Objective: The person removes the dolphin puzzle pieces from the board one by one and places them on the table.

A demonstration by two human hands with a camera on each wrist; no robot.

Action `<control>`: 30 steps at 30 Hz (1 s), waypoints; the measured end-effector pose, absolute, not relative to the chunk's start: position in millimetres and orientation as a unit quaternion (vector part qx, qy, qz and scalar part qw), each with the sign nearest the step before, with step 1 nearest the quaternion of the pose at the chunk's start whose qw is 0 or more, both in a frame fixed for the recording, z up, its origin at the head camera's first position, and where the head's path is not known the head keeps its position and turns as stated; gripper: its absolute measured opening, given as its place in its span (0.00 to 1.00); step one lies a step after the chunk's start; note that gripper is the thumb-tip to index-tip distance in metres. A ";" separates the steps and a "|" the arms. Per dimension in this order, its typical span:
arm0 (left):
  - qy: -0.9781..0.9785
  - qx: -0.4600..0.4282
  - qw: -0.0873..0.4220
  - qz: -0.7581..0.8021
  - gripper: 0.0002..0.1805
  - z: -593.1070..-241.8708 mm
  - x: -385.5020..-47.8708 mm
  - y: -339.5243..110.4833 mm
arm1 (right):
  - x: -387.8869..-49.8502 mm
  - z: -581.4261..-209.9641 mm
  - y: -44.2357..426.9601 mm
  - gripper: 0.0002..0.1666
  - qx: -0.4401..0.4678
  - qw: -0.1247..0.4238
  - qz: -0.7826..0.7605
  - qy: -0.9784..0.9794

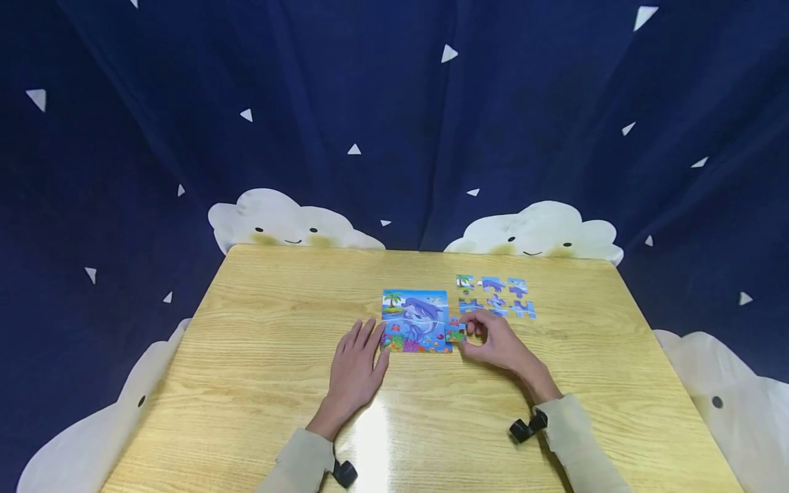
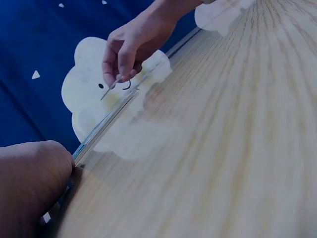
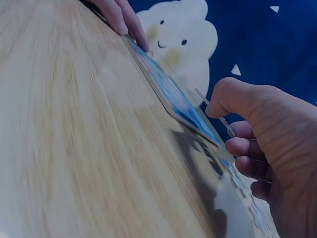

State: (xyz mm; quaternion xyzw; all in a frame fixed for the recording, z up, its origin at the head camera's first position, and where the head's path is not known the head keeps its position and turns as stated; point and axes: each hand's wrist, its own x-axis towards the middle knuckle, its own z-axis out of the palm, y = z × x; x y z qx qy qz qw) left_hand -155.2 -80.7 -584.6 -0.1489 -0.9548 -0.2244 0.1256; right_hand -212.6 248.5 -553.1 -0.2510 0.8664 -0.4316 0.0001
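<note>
A square dolphin picture board [image 1: 416, 320] lies flat on the table. My left hand [image 1: 357, 366] lies on the table with straight fingers, its fingertips touching the board's left edge. Between thumb and fingers my right hand [image 1: 496, 340] pinches a puzzle piece [image 1: 455, 331] with a red and green pattern. In the right wrist view that piece [image 3: 214, 113] is seen edge-on, raised above the board's near corner. Several loose puzzle pieces [image 1: 491, 284] lie in two rows beyond the right hand.
The wooden table [image 1: 259, 383] reaches well out to both sides. Behind it hangs a dark blue curtain [image 1: 394, 103] with white triangles and smiling clouds. Small black devices [image 1: 529, 426] are strapped at both wrists.
</note>
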 end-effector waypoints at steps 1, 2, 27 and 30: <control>-0.954 -0.150 0.127 -0.226 0.29 -584.6 -155.2 -80.8 | -212.6 -553.3 251.6 0.19 -0.247 -0.002 -0.430 0.869; -0.954 -0.150 0.129 -0.227 0.29 -584.6 -155.3 -80.8 | -212.6 -554.1 254.6 0.19 -0.243 -0.004 -0.428 0.870; -0.954 -0.151 0.127 -0.226 0.30 -586.2 -156.1 -81.4 | -212.3 -564.1 281.1 0.18 -0.226 -0.018 -0.365 0.903; -0.955 -0.149 0.124 -0.223 0.30 -586.9 -156.2 -81.6 | -213.7 -563.7 281.1 0.18 -0.224 -0.013 -0.365 0.903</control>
